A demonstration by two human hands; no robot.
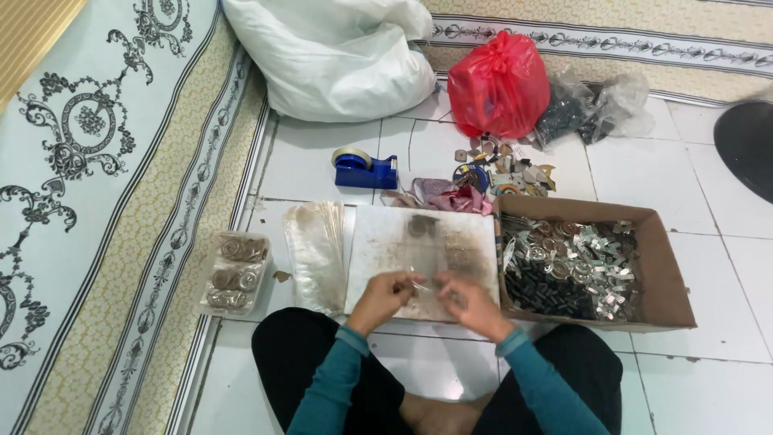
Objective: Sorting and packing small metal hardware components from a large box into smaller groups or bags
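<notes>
Your left hand (385, 296) and right hand (467, 304) meet over the near edge of the white board (386, 234), and both pinch a small clear plastic sleeve (422, 283) that spans the gap between your fingertips. The sleeve is thin, glossy and almost see-through; its long axis seems to run left to right, from one hand to the other, though it is too faint to be sure. Whether anything is inside it cannot be told.

The board is flat, square and stained brown, lying on the tiled floor with a few small dull metal pieces near its far edge. Just beside its left edge lies a stack of clear sleeves (316, 250), long axis running away from you. Further left sits a clear tray (235, 274) of round brownish discs. Touching the board's right edge is an open cardboard box (673, 274) heaped with shiny silver strips and dark bits. Beyond the far edge stands a blue tape dispenser (366, 170)
</notes>
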